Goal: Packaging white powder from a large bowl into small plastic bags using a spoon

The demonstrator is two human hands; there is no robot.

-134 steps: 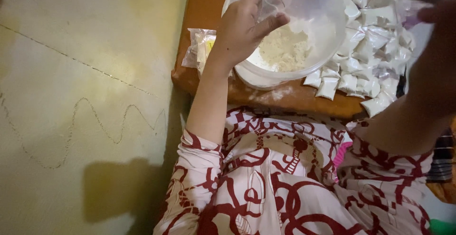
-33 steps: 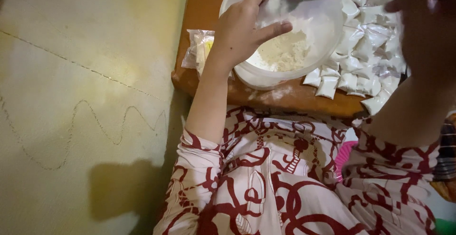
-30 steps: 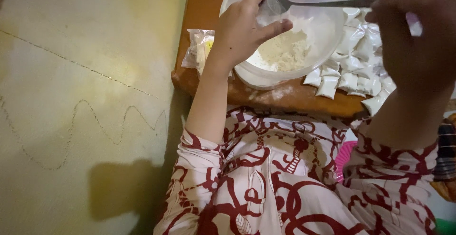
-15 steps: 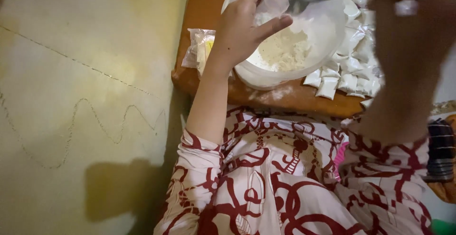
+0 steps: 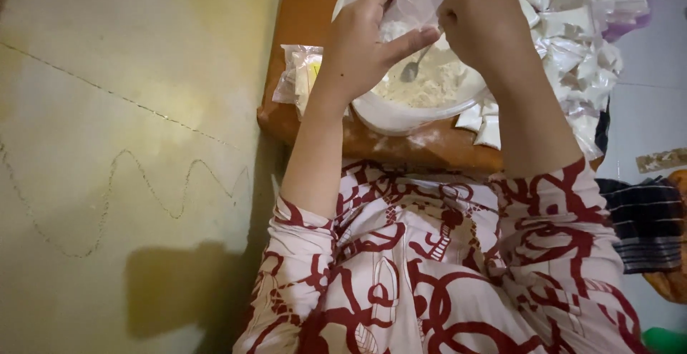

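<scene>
**Spoon down in the bowl, small bag held open above it**

Since half a second ago the right hand [image 5: 483,28] has dropped from the upper right of the view to sit directly over the round white plastic bowl [image 5: 401,114], and the thin metal spoon [image 5: 413,69] that was raised level above the rim now points down into the bowl, its tip near the heap of pale, crumbly white powder [image 5: 429,86]. The left hand [image 5: 361,46] has hardly shifted: it is closed on a small clear plastic bag [image 5: 408,7] at the bowl's far-left rim, thumb stretched toward the right hand. The right hand is curled shut around the spoon's handle, which is mostly hidden beneath it.

The bowl rests on an orange-brown wooden worktop [image 5: 308,11]. Just left of the bowl lies a flat stack of clear plastic bags [image 5: 297,75]; to the right of the bowl, and touching it, is a heap of small filled white packets [image 5: 572,46].

The likely slips, as I judge them:

- The bag's mouth looks soft and narrow. If the pinch loosens, it may fold shut and powder from the spoon would fall outside it.
- Both hands crowd the same spot over the bowl, so a knock of the spoon against the left thumb could scatter powder onto the worktop, where some dusting already shows in front of the bowl.
- The bowl sits near the worktop's front edge, above the lap; a push on its rim could tip it that way.
</scene>
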